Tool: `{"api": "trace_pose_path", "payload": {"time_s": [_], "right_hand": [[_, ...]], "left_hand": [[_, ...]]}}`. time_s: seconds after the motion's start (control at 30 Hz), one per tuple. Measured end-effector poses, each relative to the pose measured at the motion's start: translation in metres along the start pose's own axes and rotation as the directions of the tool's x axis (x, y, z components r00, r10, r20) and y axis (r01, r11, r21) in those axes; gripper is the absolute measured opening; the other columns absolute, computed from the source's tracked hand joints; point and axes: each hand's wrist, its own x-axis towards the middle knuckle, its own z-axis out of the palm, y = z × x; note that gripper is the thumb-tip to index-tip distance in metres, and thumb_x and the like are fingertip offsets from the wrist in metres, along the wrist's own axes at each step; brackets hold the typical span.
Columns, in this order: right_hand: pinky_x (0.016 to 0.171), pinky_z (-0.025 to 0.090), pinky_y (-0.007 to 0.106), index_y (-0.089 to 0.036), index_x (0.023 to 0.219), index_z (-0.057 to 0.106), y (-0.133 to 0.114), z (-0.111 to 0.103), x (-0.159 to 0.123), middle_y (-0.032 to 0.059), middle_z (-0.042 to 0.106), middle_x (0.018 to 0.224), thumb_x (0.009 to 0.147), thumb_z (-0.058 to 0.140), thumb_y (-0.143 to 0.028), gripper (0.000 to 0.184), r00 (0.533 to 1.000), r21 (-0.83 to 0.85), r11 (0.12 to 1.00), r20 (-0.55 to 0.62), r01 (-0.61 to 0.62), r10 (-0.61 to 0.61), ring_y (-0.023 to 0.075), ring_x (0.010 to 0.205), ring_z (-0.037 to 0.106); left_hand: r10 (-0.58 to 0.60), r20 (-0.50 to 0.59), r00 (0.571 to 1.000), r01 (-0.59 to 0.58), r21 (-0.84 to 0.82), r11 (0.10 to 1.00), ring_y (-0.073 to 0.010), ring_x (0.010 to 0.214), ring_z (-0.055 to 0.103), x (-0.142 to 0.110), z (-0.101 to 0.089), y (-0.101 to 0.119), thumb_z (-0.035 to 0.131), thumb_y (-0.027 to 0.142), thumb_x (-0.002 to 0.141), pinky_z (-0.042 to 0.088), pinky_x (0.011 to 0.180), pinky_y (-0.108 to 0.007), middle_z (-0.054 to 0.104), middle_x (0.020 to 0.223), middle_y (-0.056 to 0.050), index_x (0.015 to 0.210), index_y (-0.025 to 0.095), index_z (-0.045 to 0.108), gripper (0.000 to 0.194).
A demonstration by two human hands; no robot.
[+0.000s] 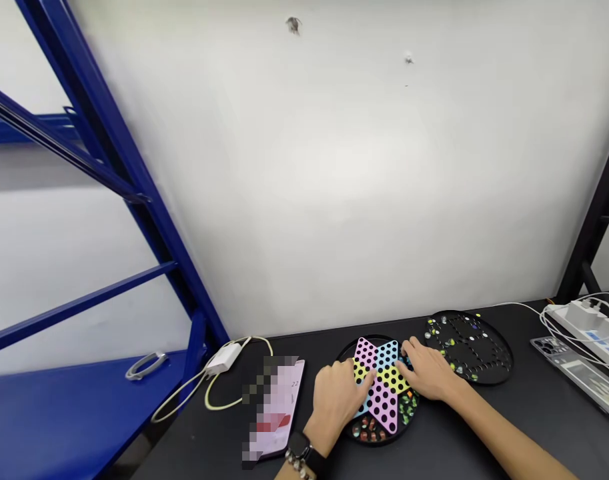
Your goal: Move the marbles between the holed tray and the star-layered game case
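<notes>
A star-shaped Chinese checkers board point(384, 400), with pink, blue and yellow points full of black holes, lies over a round black tray point(369, 443). My left hand point(337, 395) grips the board's left side, its thumb on top and the other fingers curled at the edge, partly hidden. On the right side, my right hand point(428, 371) holds the board with its thumb on a yellow point and its fingers reaching past the edge. Reddish-brown marbles point(369, 430) show in the tray's front, and green marbles point(408, 408) at its right.
Behind my right hand lies a round black lid or tray point(491, 353) with scattered marbles. A phone point(279, 413) rests left of my left hand, near a white charger point(224, 359) and cable. Far right are another phone point(579, 377) and a power strip point(587, 327). A wall stands behind.
</notes>
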Motion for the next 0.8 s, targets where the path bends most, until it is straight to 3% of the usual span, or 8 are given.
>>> {"api": "trace_pose_path", "payload": {"time_s": [0.13, 0.27, 0.6, 0.8], "right_hand": [[0.07, 0.038, 0.03, -0.02, 0.11, 0.052, -0.001, 0.004, 0.007, 0.007, 0.06, 0.106, 0.098, 0.038, -0.042, 0.028, 0.998, -0.003, 1.0, -0.055, -0.013, 0.013, 0.0214, 0.087, 0.065], [0.068, 0.037, 0.03, -0.021, 0.111, 0.051, 0.0, 0.008, 0.011, 0.0074, 0.06, 0.105, 0.099, 0.035, -0.045, 0.032, 0.999, -0.018, 0.999, -0.012, -0.034, 0.034, 0.0225, 0.084, 0.066], [0.073, 0.041, 0.031, -0.02, 0.108, 0.061, -0.002, 0.007, 0.014, 0.0101, 0.068, 0.104, 0.101, 0.03, -0.041, 0.038, 0.997, -0.082, 0.996, 0.074, -0.025, 0.031, 0.0237, 0.087, 0.068], [0.073, 0.041, 0.03, -0.02, 0.099, 0.068, -0.002, 0.009, 0.015, 0.0108, 0.073, 0.1, 0.102, 0.03, -0.036, 0.042, 0.998, -0.078, 0.996, 0.04, -0.04, 0.044, 0.0228, 0.088, 0.069]], "left_hand": [[0.012, 0.005, 1.0, -0.012, 0.005, 1.0, -0.0297, 0.086, 0.07, -0.001, -0.004, 0.001, 0.038, 0.061, 0.094, 0.045, 0.072, -0.035, 0.074, 0.087, -0.013, 0.092, 0.016, 0.071, 0.056], [0.005, 0.032, 0.999, -0.005, -0.004, 1.0, -0.0294, 0.088, 0.07, -0.002, -0.007, 0.003, 0.038, 0.058, 0.095, 0.044, 0.074, -0.034, 0.073, 0.087, -0.013, 0.094, 0.016, 0.071, 0.054], [0.008, 0.029, 1.0, -0.007, -0.034, 0.999, -0.0284, 0.088, 0.07, -0.002, -0.006, 0.002, 0.04, 0.056, 0.094, 0.044, 0.073, -0.033, 0.074, 0.088, -0.013, 0.094, 0.016, 0.071, 0.05], [0.021, -0.013, 1.0, -0.021, -0.014, 1.0, -0.0304, 0.084, 0.07, -0.001, 0.0, 0.001, 0.039, 0.056, 0.095, 0.045, 0.069, -0.035, 0.074, 0.086, -0.013, 0.093, 0.015, 0.071, 0.052]]}}
